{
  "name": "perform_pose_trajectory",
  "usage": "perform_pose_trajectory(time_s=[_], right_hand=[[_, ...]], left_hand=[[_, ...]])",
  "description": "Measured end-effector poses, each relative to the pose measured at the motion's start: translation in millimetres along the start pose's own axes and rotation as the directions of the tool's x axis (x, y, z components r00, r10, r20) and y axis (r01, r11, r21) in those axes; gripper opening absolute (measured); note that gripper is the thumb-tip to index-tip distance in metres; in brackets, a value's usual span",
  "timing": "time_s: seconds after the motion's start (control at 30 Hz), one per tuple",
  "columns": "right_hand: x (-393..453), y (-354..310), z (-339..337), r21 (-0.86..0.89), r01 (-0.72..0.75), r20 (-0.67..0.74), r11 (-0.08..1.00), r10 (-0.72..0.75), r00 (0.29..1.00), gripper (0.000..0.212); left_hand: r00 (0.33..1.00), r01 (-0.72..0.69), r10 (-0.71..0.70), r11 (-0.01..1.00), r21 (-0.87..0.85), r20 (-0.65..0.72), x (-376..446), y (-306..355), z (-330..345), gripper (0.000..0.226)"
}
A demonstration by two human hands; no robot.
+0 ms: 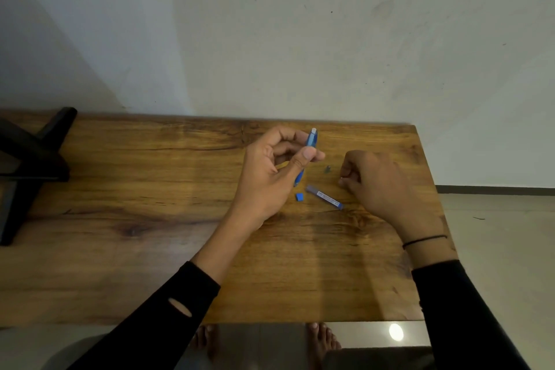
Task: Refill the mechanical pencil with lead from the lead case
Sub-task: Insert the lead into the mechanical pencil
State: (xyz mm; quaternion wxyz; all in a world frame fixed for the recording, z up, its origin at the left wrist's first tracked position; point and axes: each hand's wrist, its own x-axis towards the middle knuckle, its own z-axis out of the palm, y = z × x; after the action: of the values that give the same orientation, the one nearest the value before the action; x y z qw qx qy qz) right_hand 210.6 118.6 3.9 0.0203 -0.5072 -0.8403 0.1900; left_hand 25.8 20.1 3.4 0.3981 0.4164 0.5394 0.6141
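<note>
the left hand (pixel 270 171) pinched the blue pencil (pixel 307 156) upright, white end away from the person. the right hand (pixel 375 183) rested curled on the table (pixel 150 219), grip unclear. the lead case (pixel 324 197) lay slantwise between them, beside a small blue cap (pixel 299 196).

We see a wooden surface (pixel 150 249). On it lie our lead case (pixel 325 197), a small blue cap (pixel 299 196) and a tiny dark part (pixel 327 169).
</note>
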Motion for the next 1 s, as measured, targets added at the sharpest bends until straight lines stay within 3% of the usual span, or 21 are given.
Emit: perform_pose_trajectory(time_s=[0.2,0.33,0.43,0.6,0.77,0.83,1.0], right_hand=[[0,-3,5,-0.056,0.045,-0.028,0.997,-0.046,0.999,0.020],[4,-3,-4,0.047,0.055,0.001,0.997,-0.055,0.998,0.017],[3,-7,-14,0.209,0.067,-0.080,0.976,-0.051,0.995,0.017],[-7,-31,-37,0.645,0.213,-0.270,0.734,-0.043,0.962,0.009],[-14,-54,-48,0.782,0.368,-0.384,0.503,-0.077,0.920,0.011],[-15,-58,-49,0.768,0.386,-0.400,0.512,-0.088,0.912,0.012],[-16,-60,-44,0.670,0.357,-0.385,0.651,-0.107,0.917,0.011]], left_hand=[[1.000,0.000,0.000,1.000,-0.002,0.002,-1,0,-2,0.013],[1.000,-0.006,0.006,1.000,-0.001,0.012,0,-1,-2,0.013],[1.000,-0.015,0.015,1.000,-0.004,0.012,0,-2,-2,0.013],[1.000,-0.030,0.030,0.999,0.019,0.006,0,-3,0,0.012],[0.998,-0.059,0.059,0.998,0.017,0.020,1,-5,0,0.011],[0.998,-0.060,0.060,0.998,0.015,0.023,1,-6,0,0.012],[0.997,-0.068,0.067,0.997,0.023,0.027,1,-6,0,0.013]])
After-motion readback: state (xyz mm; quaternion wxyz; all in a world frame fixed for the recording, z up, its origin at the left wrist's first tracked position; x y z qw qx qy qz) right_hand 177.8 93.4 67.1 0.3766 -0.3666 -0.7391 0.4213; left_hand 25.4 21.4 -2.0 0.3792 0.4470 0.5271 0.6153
